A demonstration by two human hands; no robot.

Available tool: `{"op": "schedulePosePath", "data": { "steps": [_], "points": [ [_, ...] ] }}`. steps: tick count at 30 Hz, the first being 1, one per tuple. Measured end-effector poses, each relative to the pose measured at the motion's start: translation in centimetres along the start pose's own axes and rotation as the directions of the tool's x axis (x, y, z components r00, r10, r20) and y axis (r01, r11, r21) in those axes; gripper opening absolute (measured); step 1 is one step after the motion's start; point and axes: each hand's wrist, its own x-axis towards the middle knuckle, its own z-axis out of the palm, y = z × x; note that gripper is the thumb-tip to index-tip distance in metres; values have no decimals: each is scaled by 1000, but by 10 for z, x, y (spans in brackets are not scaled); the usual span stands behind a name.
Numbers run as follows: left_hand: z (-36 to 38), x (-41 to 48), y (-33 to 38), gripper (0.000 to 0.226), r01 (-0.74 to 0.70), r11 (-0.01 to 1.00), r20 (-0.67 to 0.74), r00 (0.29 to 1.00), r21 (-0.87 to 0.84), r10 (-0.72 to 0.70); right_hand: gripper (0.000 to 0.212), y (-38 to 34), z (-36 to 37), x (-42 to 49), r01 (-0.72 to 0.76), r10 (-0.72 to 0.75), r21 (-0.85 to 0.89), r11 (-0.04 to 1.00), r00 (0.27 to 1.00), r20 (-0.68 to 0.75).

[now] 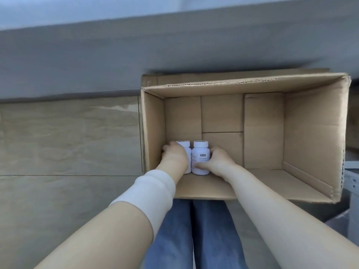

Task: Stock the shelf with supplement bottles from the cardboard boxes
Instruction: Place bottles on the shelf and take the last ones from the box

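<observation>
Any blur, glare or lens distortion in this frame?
Head view: wide-angle bend skews the rim of the cardboard box; the grey background above it is smeared; the label on the fully visible supplement bottle is too soft to read; light is even, no glare.

Support: beige tiled floor (68, 142).
1 open cardboard box (314, 133) rests directly on it, right of centre.

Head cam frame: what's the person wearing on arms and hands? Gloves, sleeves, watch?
No gloves: the left hand and right hand are bare, with no rings or watch visible. A white fabric sleeve band wraps the left forearm, with bare arm on either side of it. The right forearm has no sleeve.
</observation>
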Motion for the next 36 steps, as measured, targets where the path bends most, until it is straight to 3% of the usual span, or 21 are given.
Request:
{"op": "schedulePosePath", "data": {
  "steps": [3,7,11,15,19,25,31,36],
  "points": [
    [2,7,0,66,36,981,77,997,-188,-22,55,10,-14,2,6,-6,-7,1000,1000,-16],
    [3,7,-2,66,-59,969,108,990,-241,88,58,22,-30,-9,24,-22,32,999,998,-59],
    [-17,-28,-4,58,-210,925,55,969,-318,239,50,30,-58,-53,88,-65,167,982,988,-140],
    [-67,-112,4,44,-463,817,-58,879,-343,474,50,34,-93,-151,222,-133,310,924,950,-284],
    [-119,-241,18,46,-669,662,-104,725,-337,680,48,50,-116,-292,366,-150,375,852,856,-495],
    [-141,-423,65,46,-909,372,-118,397,-191,910,52,107,-126,-483,511,-48,444,736,694,-718],
    [-99,-575,144,41,-996,34,-36,37,-83,999,48,194,-127,-609,616,39,423,665,537,-843],
    [-28,-670,212,41,-987,-153,47,-156,-56,987,41,281,-137,-671,683,124,404,608,420,-899]
  ]
}}
